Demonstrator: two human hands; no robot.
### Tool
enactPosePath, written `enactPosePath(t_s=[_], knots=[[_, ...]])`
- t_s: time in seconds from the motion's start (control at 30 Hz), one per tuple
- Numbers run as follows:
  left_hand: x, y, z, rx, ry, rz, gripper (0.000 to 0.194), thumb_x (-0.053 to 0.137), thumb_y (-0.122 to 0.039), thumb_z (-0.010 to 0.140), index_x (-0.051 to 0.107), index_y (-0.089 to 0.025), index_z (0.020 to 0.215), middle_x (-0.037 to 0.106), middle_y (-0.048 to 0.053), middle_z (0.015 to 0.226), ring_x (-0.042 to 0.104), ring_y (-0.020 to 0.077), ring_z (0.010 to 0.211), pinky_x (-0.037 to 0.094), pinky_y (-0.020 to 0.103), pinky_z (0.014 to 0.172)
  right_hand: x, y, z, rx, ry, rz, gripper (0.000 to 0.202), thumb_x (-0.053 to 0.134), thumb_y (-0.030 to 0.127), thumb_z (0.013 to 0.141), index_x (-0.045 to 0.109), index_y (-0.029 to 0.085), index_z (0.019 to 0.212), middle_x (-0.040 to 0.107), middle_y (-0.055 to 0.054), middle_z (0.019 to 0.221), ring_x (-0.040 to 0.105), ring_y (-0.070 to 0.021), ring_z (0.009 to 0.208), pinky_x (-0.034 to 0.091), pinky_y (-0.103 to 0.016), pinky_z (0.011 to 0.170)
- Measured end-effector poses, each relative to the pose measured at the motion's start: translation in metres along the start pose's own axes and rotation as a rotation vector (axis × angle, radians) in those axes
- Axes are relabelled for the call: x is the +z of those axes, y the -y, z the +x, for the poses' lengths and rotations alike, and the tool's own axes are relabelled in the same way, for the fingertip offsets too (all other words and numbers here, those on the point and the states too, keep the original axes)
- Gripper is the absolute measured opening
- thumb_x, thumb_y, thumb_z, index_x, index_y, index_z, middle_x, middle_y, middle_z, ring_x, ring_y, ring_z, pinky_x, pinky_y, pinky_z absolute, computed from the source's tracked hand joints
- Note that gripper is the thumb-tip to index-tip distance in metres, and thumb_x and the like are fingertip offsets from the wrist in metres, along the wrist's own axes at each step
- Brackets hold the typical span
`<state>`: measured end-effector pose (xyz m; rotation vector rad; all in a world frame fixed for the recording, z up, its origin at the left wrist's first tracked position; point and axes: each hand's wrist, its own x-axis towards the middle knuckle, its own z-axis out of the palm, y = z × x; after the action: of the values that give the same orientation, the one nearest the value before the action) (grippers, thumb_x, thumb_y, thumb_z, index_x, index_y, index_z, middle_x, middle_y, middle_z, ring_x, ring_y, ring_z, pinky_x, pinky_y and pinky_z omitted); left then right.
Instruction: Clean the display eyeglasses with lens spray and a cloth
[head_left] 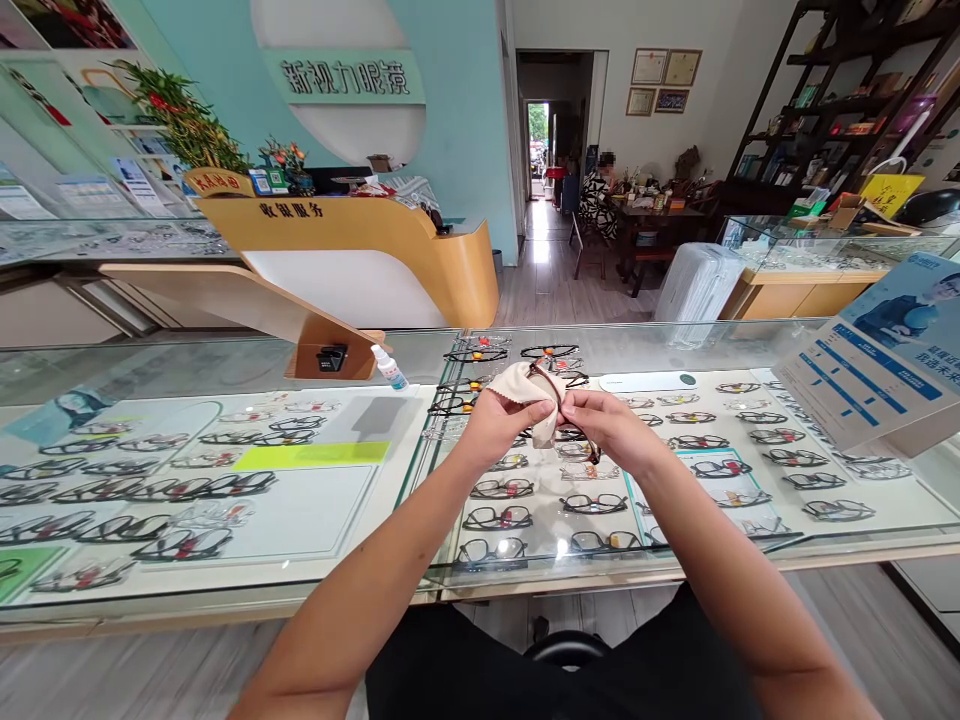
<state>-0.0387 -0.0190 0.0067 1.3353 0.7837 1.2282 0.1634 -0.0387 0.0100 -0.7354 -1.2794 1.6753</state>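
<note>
The cloth (519,382) looks matt, the counter (645,348) glossy glass.

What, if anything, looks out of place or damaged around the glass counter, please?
Nothing clearly stands out; I see no spill or breakage. The left hand holds a beige fabric cloth against brown-framed glasses in the right hand. The white plastic spray bottle looks tilted, but that may only be lens distortion.

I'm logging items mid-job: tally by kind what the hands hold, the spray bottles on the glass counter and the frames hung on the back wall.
Beige cleaning cloth, held: 1
Dark-framed eyeglasses, held: 1
White spray bottle, on the counter: 1
Wall frames, hung in two rows: 4
Total: 7
</note>
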Motion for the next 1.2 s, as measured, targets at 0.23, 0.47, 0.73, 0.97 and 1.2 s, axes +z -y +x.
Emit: enactPosePath(t_s=[0.23, 0.47, 0.73, 0.97, 1.2], knots=[[0.009, 0.002, -0.001, 0.049, -0.148, 0.021, 0.059, 0.104, -0.061, 0.061, 0.074, -0.017, 0.088, 0.078, 0.007, 0.089, 0.070, 0.0199, 0.082, 0.059, 0.030, 0.080, 0.009, -0.004, -0.002, 0.020, 0.029, -0.081, 0.050, 0.093, 0.065, 0.078, 0.070, 0.021, 0.082, 0.064, 0.001, 0.083, 0.052, -0.0176, 0.082, 0.036, -0.033, 0.082], [0.012, 0.006, -0.002, 0.159, -0.238, 0.035, 0.060, 0.089, -0.075, 0.079, 0.072, -0.018, 0.087, 0.069, 0.001, 0.081, 0.061, 0.0146, 0.075, 0.054, 0.027, 0.076, 0.016, -0.005, -0.004, -0.014, 0.061, -0.069, 0.050, 0.094, 0.064, 0.078, 0.068, 0.021, 0.081, 0.067, 0.000, 0.085, 0.056, -0.0179, 0.084, 0.040, -0.032, 0.085], [-0.004, -0.002, -0.002, 0.050, 0.109, -0.099, 0.051, 0.090, -0.065, 0.085, 0.070, -0.019, 0.097, 0.071, 0.003, 0.088, 0.063, 0.0184, 0.080, 0.055, 0.031, 0.080, 0.004, 0.017, -0.014, -0.056, 0.014, -0.089, 0.042, 0.092, 0.060, 0.083, 0.071, 0.023, 0.080, 0.074, -0.004, 0.088, 0.064, -0.0220, 0.091, 0.047, -0.037, 0.093], [0.007, -0.017, -0.011, 0.056, 0.075, -0.037, 0.056, 0.107, -0.050, 0.064, 0.075, -0.017, 0.096, 0.077, 0.006, 0.092, 0.069, 0.0236, 0.089, 0.058, 0.034, 0.087, 0.009, 0.008, -0.013, -0.040, 0.053, -0.016, 0.045, 0.094, 0.060, 0.081, 0.070, 0.021, 0.081, 0.070, -0.002, 0.085, 0.060, -0.0184, 0.083, 0.045, -0.033, 0.084], [0.007, -0.013, -0.010, 0.149, -0.133, 0.005, 0.058, 0.092, -0.072, 0.079, 0.070, -0.018, 0.084, 0.066, 0.000, 0.077, 0.057, 0.0144, 0.073, 0.051, 0.027, 0.072, 0.026, -0.002, -0.012, -0.042, 0.092, -0.033, 0.050, 0.095, 0.063, 0.079, 0.066, 0.022, 0.082, 0.071, -0.002, 0.088, 0.062, -0.0190, 0.086, 0.048, -0.034, 0.088]])
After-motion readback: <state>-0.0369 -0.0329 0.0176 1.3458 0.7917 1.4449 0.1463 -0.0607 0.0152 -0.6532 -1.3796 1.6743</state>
